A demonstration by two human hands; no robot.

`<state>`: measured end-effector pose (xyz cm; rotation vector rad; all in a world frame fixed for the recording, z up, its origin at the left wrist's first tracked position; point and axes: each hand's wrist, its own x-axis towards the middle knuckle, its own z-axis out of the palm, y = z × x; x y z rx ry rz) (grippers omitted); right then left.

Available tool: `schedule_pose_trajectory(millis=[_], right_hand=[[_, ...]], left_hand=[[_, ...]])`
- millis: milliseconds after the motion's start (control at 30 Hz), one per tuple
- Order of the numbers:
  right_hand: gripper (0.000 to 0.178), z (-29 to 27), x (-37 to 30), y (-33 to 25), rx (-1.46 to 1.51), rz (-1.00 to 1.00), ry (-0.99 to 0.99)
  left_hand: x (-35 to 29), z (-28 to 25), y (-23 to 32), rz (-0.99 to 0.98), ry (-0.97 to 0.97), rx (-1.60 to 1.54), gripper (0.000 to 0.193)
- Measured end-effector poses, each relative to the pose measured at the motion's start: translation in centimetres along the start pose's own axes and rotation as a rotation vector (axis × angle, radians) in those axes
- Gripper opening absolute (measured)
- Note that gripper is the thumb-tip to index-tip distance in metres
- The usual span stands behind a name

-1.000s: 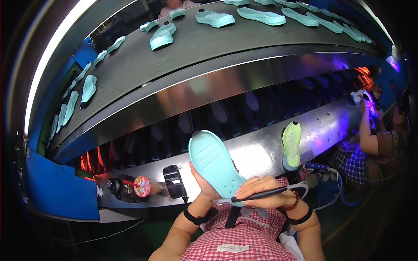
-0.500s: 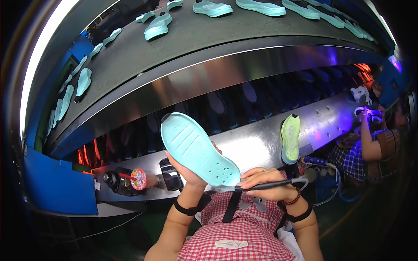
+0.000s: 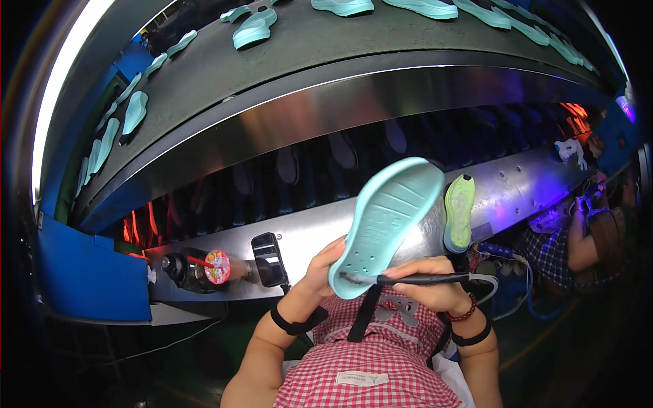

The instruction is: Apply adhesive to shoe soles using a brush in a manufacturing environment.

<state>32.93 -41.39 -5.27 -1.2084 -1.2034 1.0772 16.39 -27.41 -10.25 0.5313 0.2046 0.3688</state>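
A pale turquoise shoe sole (image 3: 393, 214) is tilted up in front of me, its toe end toward the upper right and its heel end low. My left hand (image 3: 322, 268) grips it at the heel's left side; some of those fingers are hidden behind it. In my right hand (image 3: 434, 291) is a black-handled brush (image 3: 428, 279) with a thin clear tube running from its rear end. The brush's bristles touch the sole's surface near the heel, beside several small holes.
A yellow-green sole (image 3: 460, 214) lies on the metal bench (image 3: 306, 228) at right. A phone (image 3: 269, 260), a dark bottle (image 3: 182, 268) and a cup with a red straw (image 3: 218, 266) are at left. Turquoise soles (image 3: 256, 28) rest on the belt (image 3: 299, 44) above. A co-worker's arm (image 3: 580, 238) shows at far right.
The sole has turned so its toe end swings from upper left to upper right. The brush tip has moved from the heel's edge onto its face. My left hand has shifted slightly right.
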Motion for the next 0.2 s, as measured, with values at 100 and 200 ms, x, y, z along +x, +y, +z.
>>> schedule_pose_trajectory(millis=[100, 200], right_hand=[[0.021, 0.0, 0.3, 0.0, -0.106, -0.191, -0.264], [0.023, -1.8, 0.7, -0.9, -0.059, -0.266, -0.449]], left_hand=[[0.3, -0.3, 0.8, -0.258, -0.034, -0.093, 0.045], [0.4, -0.7, 1.5, -0.412, 0.051, -0.101, 0.047]])
